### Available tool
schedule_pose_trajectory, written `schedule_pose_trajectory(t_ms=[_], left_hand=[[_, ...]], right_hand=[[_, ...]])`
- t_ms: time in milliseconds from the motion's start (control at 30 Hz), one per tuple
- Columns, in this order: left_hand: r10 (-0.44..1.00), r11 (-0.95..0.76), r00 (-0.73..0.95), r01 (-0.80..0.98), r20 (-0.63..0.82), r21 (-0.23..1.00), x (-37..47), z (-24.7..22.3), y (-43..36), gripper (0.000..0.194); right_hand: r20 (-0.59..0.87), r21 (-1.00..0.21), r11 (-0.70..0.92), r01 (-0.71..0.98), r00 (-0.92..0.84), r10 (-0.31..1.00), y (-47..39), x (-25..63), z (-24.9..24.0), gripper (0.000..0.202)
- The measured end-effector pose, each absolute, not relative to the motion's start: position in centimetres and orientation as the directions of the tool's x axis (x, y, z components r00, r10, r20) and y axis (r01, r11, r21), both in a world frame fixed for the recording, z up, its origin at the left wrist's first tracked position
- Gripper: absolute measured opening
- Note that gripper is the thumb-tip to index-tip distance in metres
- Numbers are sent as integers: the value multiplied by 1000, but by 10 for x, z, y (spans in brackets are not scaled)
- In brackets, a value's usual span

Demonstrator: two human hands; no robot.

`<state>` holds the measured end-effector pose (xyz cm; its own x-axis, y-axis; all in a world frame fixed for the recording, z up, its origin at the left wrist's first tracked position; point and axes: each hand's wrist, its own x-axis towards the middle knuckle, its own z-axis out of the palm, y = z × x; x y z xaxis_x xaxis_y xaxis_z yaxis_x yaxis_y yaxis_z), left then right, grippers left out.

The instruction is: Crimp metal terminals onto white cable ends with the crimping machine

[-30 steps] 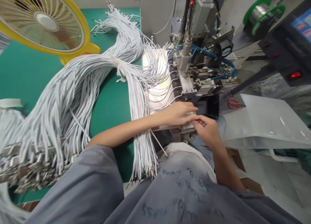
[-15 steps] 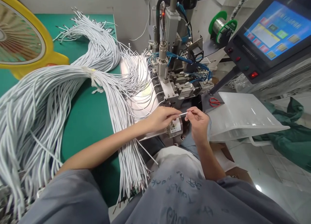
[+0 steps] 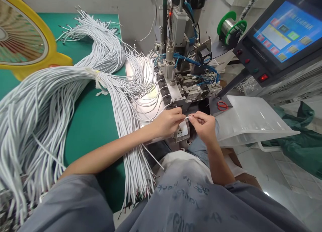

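Between my two hands is the end of a thin white cable (image 3: 187,117). My left hand (image 3: 170,122) pinches it from the left, close in front of the machine (image 3: 173,87). The fingertips of my right hand (image 3: 203,124) are closed on the cable's tip, where a bit of reddish wire shows. Both hands are nearly touching. A large bundle of white cables (image 3: 120,107) hangs over the table edge beneath my left forearm, tied with a pale strip (image 3: 97,78). More cable ends run to the machine's near side.
A yellow fan (image 3: 50,50) stands at the left on the green table (image 3: 83,124). Red scissors (image 3: 222,106) lie right of the machine, beside a translucent bin (image 3: 251,121). A touch screen (image 3: 286,30) and a wire spool (image 3: 228,28) are at the upper right.
My right hand has moved slightly left, closer to my left hand, and less of the white cable shows between them. My left hand's fingers are more curled.
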<state>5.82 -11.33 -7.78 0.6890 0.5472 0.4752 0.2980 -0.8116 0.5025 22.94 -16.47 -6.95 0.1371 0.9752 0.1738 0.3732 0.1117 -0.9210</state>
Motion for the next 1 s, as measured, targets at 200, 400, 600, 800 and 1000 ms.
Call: schedule_pose_trajectory(t_ms=[200,400,600,800,1000], left_hand=[[654,-707,554,208,515,676,64,-83,-119,20],[656,-699,550,182,517,692,64,-82,-117,19],[555,-819,621,295,553,491,59,-82,-114,24],[664,-635,596,131,451,761,61,-80,-112,17],[460,-845,731,187,504,501,52,-74,-100,27]], right_hand=[[163,-966,122,229,170,972,-161,223,-77,17],[197,-965,151,215,214,957,-161,218,-78,18],[211,-917,168,363,82,974,-156,231,-73,17],[214,-958,157,240,233,949,-156,220,-81,17],[86,-968,68,243,67,994,-150,233,-73,19]])
